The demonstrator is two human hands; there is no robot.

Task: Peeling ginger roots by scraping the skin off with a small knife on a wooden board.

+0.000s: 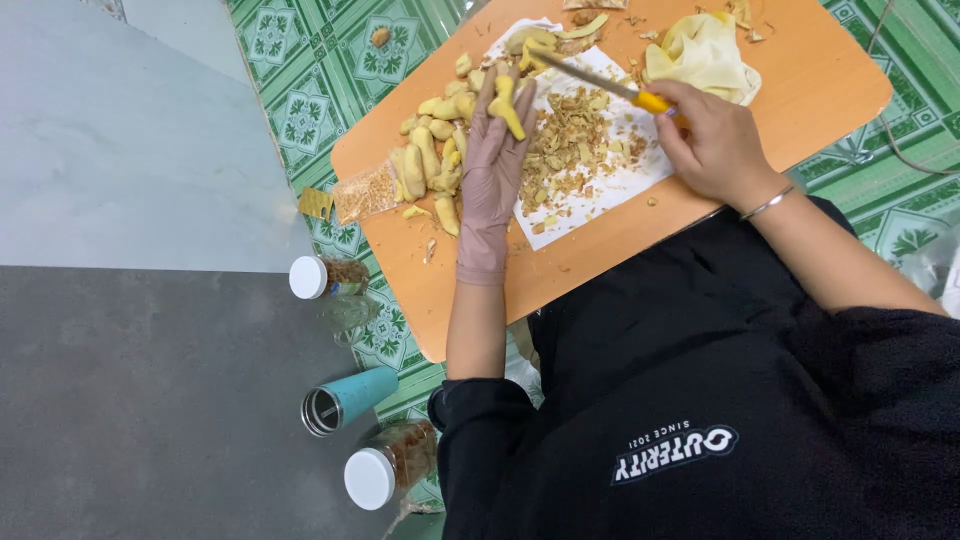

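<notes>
Head view, left hand: the left hand (492,170) wears a thin mauve glove and lies flat on the table, fingers stretched toward 12 o'clock; its fingertips pinch a piece of ginger (506,104).
Head view, right hand: the right hand (712,140) is bare, closed in a fist round the yellow handle of a knife (598,82); a thin metal bangle (767,204) circles the wrist.
Ginger position: the held piece sits at the left fingertips, at about 9 o'clock from the right hand, with the knife blade reaching it from the right.
Ginger shape: knobbly, pale yellow, peeled and smooth-looking; its long axis runs from about 11 to 5 o'clock.
Knife direction: long axis from 10 to 4 o'clock, slim grey blade tip at 10 o'clock near the ginger, handle at 4 o'clock inside the fist.
Peeled pile: more yellow ginger pieces (432,150) lie heaped at 9 o'clock of the left hand, touching its edge.
Peelings: dry brown flaky scraps (565,150) lie on a white paper sheet (560,225) between the two hands.
Table: a round-cornered, smooth orange board (820,80).
Bag: a crumpled pale yellow plastic bag (705,55) at 12 o'clock of the right hand.
Floor: a white-lidded jar (385,468) and a teal flask (350,398) lie on a green patterned mat (320,60).
</notes>
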